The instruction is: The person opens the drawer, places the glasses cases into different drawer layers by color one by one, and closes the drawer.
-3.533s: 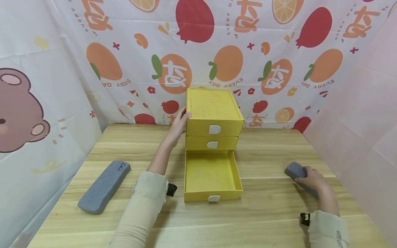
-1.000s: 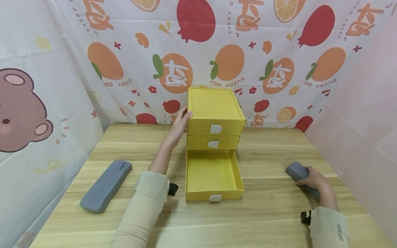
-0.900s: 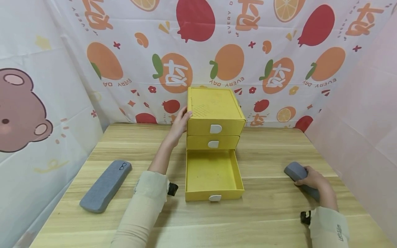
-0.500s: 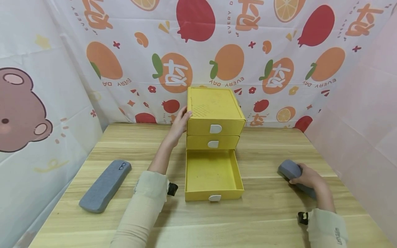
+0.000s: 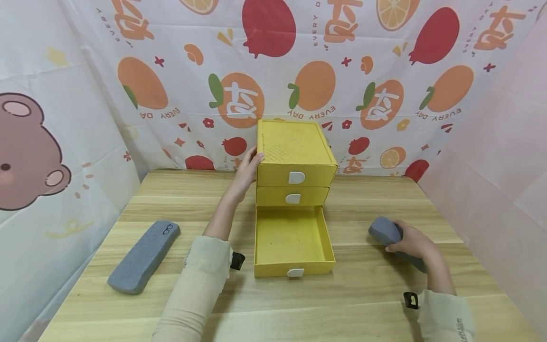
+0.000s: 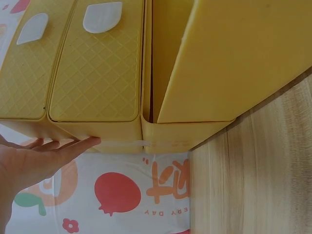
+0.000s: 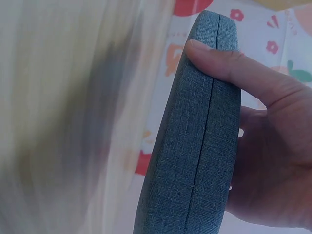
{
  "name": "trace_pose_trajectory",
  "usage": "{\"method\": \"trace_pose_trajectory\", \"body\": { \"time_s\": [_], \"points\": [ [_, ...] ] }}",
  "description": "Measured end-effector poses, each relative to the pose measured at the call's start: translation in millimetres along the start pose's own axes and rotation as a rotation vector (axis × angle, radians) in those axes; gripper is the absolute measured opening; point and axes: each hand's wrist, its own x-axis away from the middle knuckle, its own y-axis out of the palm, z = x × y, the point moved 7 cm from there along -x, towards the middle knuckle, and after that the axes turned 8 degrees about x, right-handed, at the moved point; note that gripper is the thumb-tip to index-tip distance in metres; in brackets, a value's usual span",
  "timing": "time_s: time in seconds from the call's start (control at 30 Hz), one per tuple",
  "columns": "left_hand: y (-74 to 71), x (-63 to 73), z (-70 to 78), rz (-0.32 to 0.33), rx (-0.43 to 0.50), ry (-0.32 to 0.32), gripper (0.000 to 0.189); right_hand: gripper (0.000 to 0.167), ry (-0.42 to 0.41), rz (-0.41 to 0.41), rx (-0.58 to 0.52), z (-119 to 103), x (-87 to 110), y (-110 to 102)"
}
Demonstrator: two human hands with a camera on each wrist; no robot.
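My right hand (image 5: 413, 241) grips a grey-blue fabric glasses case (image 5: 384, 231), thumb on one side. In the right wrist view the case (image 7: 190, 146) shows a seam along its edge and hangs above the table, over a blurred shadow. My left hand (image 5: 246, 175) rests against the left side of a yellow drawer cabinet (image 5: 295, 142); in the left wrist view its fingers (image 6: 73, 150) lie nearly straight along that side wall. The cabinet's bottom drawer (image 5: 290, 240) is pulled out with nothing in it. The two upper drawers, with white tabs, are closed.
A second grey glasses case (image 5: 144, 256), marked with a small glasses drawing, lies on the left of the wooden table (image 5: 359, 304). A fruit-print cloth (image 5: 171, 128) hangs right behind the cabinet, with pale cloth walls at both sides.
My right hand has lifted the glasses case off the table's right side and moved it left, towards the cabinet. The left hand and the open drawer have stayed in place.
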Motion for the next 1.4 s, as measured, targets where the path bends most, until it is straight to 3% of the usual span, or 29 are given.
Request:
{"method": "trace_pose_trajectory", "body": {
  "time_s": [0.23,1.4],
  "points": [
    [10.6,18.8,23.4,-0.003,-0.007,-0.014,0.062,0.085,-0.064,0.046,0.037,-24.7,0.4,-3.9],
    [10.4,16.8,22.3,-0.003,0.001,-0.002,0.061,0.082,-0.273,0.176,0.176,-115.1,-5.9,-2.9]
  ]
}}
